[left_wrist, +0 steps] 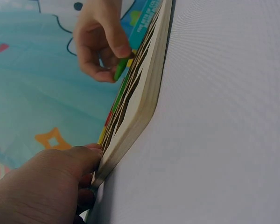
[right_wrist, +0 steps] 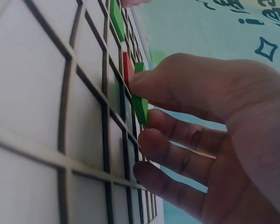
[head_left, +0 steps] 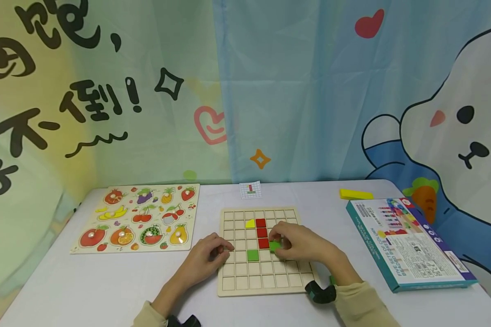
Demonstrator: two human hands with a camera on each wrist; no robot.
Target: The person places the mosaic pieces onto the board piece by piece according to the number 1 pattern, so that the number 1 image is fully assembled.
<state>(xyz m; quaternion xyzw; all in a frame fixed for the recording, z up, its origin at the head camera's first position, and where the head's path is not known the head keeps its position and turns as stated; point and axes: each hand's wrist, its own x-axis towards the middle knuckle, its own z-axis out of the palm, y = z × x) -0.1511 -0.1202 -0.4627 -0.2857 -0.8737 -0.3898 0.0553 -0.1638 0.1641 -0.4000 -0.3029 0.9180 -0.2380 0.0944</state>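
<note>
A wooden grid board (head_left: 270, 282) lies flat on the table. Between right thumb and fingertips, my right hand (head_left: 303, 240) pinches a green square tile (head_left: 275, 246), tilted just above the grid in the right wrist view (right_wrist: 140, 109). That tile is right of the lowest of three red tiles (head_left: 262, 232), stacked in one column. A yellow tile (head_left: 250, 223) sits left of the top red one, and another green tile (head_left: 253, 255) lies in a cell below and left. At the board's left edge, my left hand (head_left: 204, 259) holds the rim with thumb and fingers (left_wrist: 86, 158).
Behind the board lies a small pattern card (head_left: 250, 190). A fruit puzzle board (head_left: 137, 218) is at the left. To the right are a flat cardboard box (head_left: 409, 245) and a yellow block (head_left: 356, 194). A printed curtain (head_left: 286, 91) hangs behind the table.
</note>
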